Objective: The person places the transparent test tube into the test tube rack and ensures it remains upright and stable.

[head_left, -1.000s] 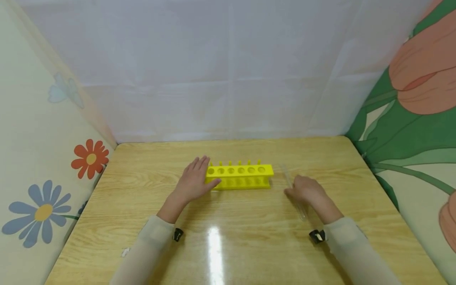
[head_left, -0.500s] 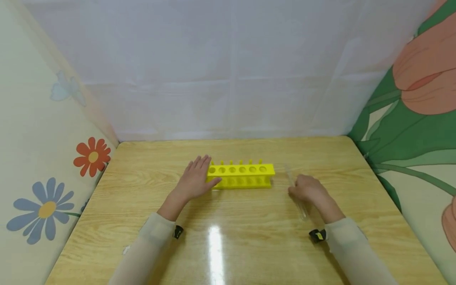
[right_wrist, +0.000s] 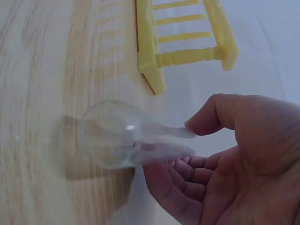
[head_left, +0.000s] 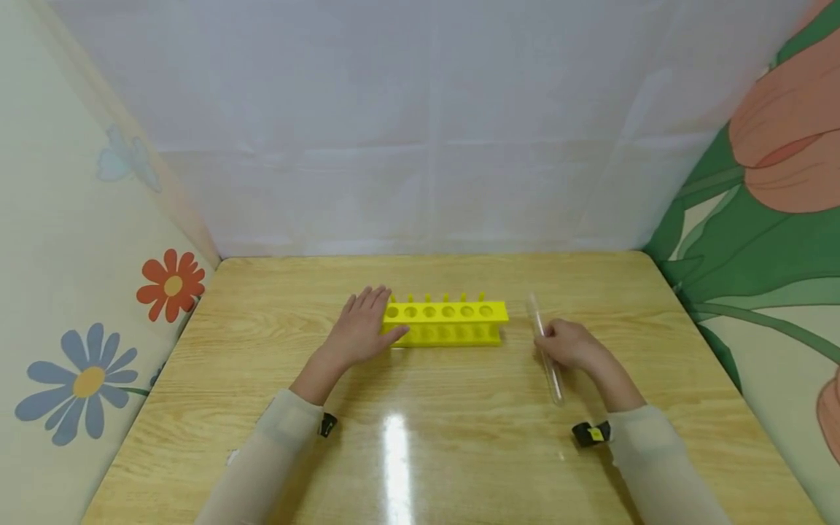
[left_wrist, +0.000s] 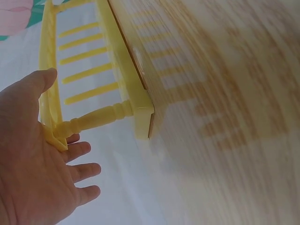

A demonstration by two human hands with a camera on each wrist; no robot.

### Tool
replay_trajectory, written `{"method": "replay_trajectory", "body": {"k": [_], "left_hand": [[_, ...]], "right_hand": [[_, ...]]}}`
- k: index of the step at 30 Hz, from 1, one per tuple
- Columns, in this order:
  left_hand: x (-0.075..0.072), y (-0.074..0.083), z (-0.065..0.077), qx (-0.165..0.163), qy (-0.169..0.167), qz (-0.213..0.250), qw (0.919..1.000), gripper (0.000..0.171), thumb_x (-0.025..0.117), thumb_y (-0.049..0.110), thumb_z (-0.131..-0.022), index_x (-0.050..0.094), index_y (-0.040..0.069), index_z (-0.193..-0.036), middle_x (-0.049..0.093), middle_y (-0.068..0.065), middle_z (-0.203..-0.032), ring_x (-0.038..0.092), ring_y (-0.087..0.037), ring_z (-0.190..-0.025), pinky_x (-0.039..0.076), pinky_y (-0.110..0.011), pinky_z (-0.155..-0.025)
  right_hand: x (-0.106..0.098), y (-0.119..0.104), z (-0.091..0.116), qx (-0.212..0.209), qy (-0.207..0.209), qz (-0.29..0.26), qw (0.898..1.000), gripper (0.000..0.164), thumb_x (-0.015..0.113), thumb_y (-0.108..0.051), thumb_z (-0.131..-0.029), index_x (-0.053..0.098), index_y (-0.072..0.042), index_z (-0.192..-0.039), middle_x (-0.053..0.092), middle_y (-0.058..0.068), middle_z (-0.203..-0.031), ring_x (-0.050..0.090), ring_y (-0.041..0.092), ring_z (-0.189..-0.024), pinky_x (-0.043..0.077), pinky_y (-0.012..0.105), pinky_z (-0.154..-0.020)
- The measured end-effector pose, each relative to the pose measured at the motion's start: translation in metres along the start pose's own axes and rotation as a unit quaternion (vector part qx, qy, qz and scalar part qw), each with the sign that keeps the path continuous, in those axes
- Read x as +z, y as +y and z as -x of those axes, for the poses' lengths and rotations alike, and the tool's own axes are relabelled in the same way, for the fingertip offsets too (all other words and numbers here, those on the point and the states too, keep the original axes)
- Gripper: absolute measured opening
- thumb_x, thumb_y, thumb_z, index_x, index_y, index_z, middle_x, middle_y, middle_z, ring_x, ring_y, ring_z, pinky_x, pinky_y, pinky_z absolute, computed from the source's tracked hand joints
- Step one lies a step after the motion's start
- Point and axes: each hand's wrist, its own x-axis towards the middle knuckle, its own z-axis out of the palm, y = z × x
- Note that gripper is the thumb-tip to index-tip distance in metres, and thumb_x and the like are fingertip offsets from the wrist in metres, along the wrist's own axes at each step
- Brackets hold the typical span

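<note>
A yellow test tube rack stands on the table, with one row of round holes along its top and a row of pegs at the back. My left hand holds its left end, thumb along the front and fingers behind; the left wrist view shows the thumb at the edge of the top plate. Right of the rack, my right hand pinches a clear test tube between thumb and index finger. The tube slants, its rounded end towards me, close over the table.
The wooden table has a bright light reflection in front of the rack. A white cloth hangs behind it, and flower-patterned panels flank both sides. A small white scrap lies near my left sleeve.
My right hand has shifted slightly right with the test tube, which now shows more clearly. My left hand stays at the rack's end.
</note>
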Motion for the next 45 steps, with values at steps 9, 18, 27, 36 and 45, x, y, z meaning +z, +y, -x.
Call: {"method": "replay_trajectory", "body": {"k": [9, 18, 27, 36, 45], "left_hand": [[-0.002, 0.001, 0.000, 0.001, -0.003, 0.003, 1.0000, 0.085, 0.049, 0.059, -0.101, 0.025, 0.001, -0.159, 0.027, -0.018, -0.164, 0.020, -0.039, -0.153, 0.015, -0.056, -0.125], [-0.002, 0.000, 0.000, 0.004, -0.004, 0.012, 0.9999, 0.083, 0.051, 0.057, -0.102, 0.025, 0.001, -0.159, 0.029, -0.019, -0.163, 0.021, -0.041, -0.152, 0.015, -0.054, -0.125], [0.000, -0.001, 0.000, 0.008, -0.006, 0.031, 0.9995, 0.085, 0.051, 0.054, -0.102, 0.021, -0.001, -0.159, 0.025, -0.020, -0.165, 0.019, -0.039, -0.153, 0.015, -0.051, -0.126], [-0.002, 0.000, 0.001, 0.017, -0.012, 0.032, 0.9993, 0.087, 0.051, 0.052, -0.103, 0.016, -0.004, -0.159, 0.020, -0.021, -0.166, 0.014, -0.038, -0.155, 0.013, -0.047, -0.126], [-0.001, 0.000, 0.001, 0.019, -0.008, 0.040, 0.9990, 0.089, 0.053, 0.051, -0.103, 0.013, -0.005, -0.160, 0.016, -0.023, -0.167, 0.011, -0.037, -0.155, 0.014, -0.047, -0.126]], "right_hand": [[-0.001, -0.004, 0.003, -0.032, 0.017, -0.064, 0.997, 0.024, 0.049, -0.018, -0.098, 0.059, 0.004, -0.097, 0.062, 0.007, -0.070, 0.057, 0.018, -0.064, 0.048, 0.030, -0.058], [-0.003, -0.008, 0.005, -0.033, 0.022, -0.089, 0.995, 0.030, 0.047, -0.016, -0.100, 0.057, 0.009, -0.112, 0.064, 0.011, -0.084, 0.064, 0.020, -0.072, 0.060, 0.037, -0.068], [-0.008, -0.021, 0.014, -0.059, 0.064, -0.100, 0.991, 0.033, 0.045, -0.015, -0.101, 0.050, 0.009, -0.122, 0.064, 0.015, -0.091, 0.065, 0.021, -0.075, 0.061, 0.042, -0.071], [-0.014, -0.031, 0.022, -0.078, 0.087, -0.113, 0.987, 0.032, 0.045, -0.016, -0.102, 0.050, 0.006, -0.124, 0.065, 0.018, -0.098, 0.067, 0.023, -0.078, 0.062, 0.042, -0.072], [-0.018, -0.037, 0.029, -0.090, 0.116, -0.105, 0.983, 0.030, 0.047, -0.015, -0.101, 0.051, 0.006, -0.123, 0.064, 0.018, -0.099, 0.066, 0.022, -0.081, 0.062, 0.039, -0.072]]}}
